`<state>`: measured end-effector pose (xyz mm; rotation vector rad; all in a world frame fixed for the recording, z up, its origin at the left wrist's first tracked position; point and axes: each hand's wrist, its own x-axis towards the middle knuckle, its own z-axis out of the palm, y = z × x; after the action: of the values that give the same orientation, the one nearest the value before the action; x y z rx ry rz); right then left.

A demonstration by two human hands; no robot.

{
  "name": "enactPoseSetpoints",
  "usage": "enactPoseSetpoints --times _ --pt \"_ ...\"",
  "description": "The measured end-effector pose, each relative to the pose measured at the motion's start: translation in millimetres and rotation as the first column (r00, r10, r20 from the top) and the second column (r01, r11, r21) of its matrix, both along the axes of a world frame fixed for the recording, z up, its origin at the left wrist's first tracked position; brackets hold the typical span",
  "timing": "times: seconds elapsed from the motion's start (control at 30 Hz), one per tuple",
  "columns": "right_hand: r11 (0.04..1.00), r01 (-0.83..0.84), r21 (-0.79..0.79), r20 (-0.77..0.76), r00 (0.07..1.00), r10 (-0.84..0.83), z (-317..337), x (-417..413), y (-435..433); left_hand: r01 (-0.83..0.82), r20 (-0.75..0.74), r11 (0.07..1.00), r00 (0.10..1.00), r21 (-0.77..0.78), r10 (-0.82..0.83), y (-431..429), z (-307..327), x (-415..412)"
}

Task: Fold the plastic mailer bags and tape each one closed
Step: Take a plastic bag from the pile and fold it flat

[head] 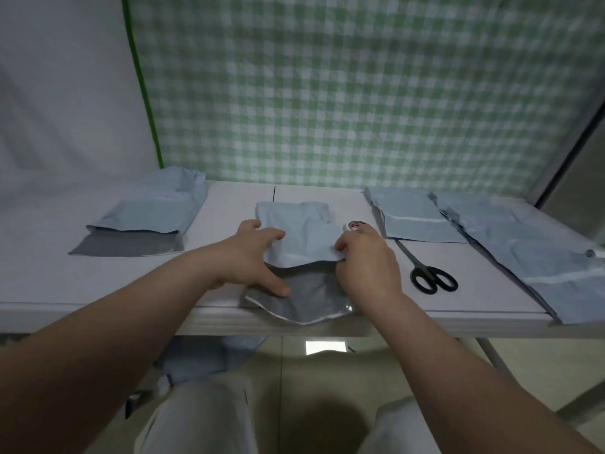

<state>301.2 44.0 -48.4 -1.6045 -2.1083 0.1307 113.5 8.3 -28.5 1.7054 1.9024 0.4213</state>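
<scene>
- Biggest risk imo: the folded-over blue half of the mailer bag (301, 237), lower centre of frame, could spring open once a hand lets go. Slick plastic won't hold a crease.
- Its grey flap (311, 296) overhangs the table (229, 204) edge, so it might slide off.
- Left hand (248, 260): fingers spread wide, pressing the fold, thumb on the flap.
- Right hand (366, 267): curled round a tape roll (353, 225), thumb on the bag's right edge.

centre mailer (304, 237) at table (229, 204) front edge, overhanging it, under my left hand (248, 257) and right hand (366, 263) | tape roll (353, 225) just behind right hand | scissors (429, 273) right of mailer | folded mailer (147, 214) back-left | flat mailers (510, 244) along right edge
</scene>
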Motion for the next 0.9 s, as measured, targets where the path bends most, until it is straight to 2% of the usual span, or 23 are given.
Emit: enactPoseSetpoints --times 0.1,0.2,0.3,0.33,0.4,0.5,0.57,0.63,0.7,0.73,0.8,0.83,0.9 --pt "0.998 0.037 0.049 -0.079 0.996 -0.033 19.2 1.0 8.0 -0.075 -0.223 0.958 0.965 0.277 0.14 6.7 7.6 10.0" --pt "0.995 0.051 0.083 -0.139 0.99 -0.039 42.8 3.0 14.2 -0.21 -0.153 0.861 0.938 0.463 0.311 10.4 27.9 8.0" --pt "0.988 0.068 0.142 -0.184 0.982 -0.042 58.7 4.3 14.3 -0.255 -0.067 0.747 0.926 0.614 0.372 5.0 46.8 5.5" --pt "0.988 0.055 0.147 -0.179 0.983 -0.028 61.4 5.4 12.4 -0.238 -0.077 0.738 0.928 0.631 0.365 1.5 48.8 5.2" --pt "0.998 -0.033 0.058 -0.089 0.995 0.038 61.9 9.4 6.2 -0.145 -0.188 0.807 0.935 0.572 0.302 -7.0 44.5 3.8" --pt "0.948 -0.205 -0.246 0.183 0.95 0.253 52.1 16.2 -5.9 0.066 -0.47 0.96 0.88 0.274 0.074 -20.3 25.8 -2.3" --pt "0.894 -0.245 -0.375 0.309 0.876 0.37 41.8 16.3 -13.0 0.166 -0.592 0.986 0.797 0.029 -0.117 -27.4 13.6 -2.2" --pt "0.862 -0.243 -0.446 0.358 0.834 0.42 33.9 13.0 -17.1 0.211 -0.64 0.969 0.729 -0.128 -0.243 -32.8 8.8 2.3" --pt "0.833 -0.225 -0.506 0.365 0.818 0.444 36.3 10.8 -17.4 0.232 -0.645 0.946 0.692 -0.224 -0.323 -33.9 17.0 5.1" --pt "0.801 -0.217 -0.557 0.349 0.815 0.463 41.6 10.5 -16.1 0.224 -0.601 0.929 0.712 -0.295 -0.363 -33.3 24.3 4.6" --pt "0.733 -0.176 -0.657 0.335 0.802 0.494 55.2 9.2 -13.3 0.174 -0.428 0.886 0.825 -0.43 -0.37 -28.0 40.1 2.2" --pt "0.723 -0.163 -0.671 0.326 0.812 0.485 60.9 7.4 -10.6 0.165 -0.363 0.887 0.868 -0.432 -0.338 -22.6 45.4 0.5" --pt "0.794 -0.192 -0.576 0.269 0.873 0.407 63.1 -0.2 1.1 0.197 -0.347 0.953 0.898 -0.23 -0.269 -4.5 46.6 0.2"
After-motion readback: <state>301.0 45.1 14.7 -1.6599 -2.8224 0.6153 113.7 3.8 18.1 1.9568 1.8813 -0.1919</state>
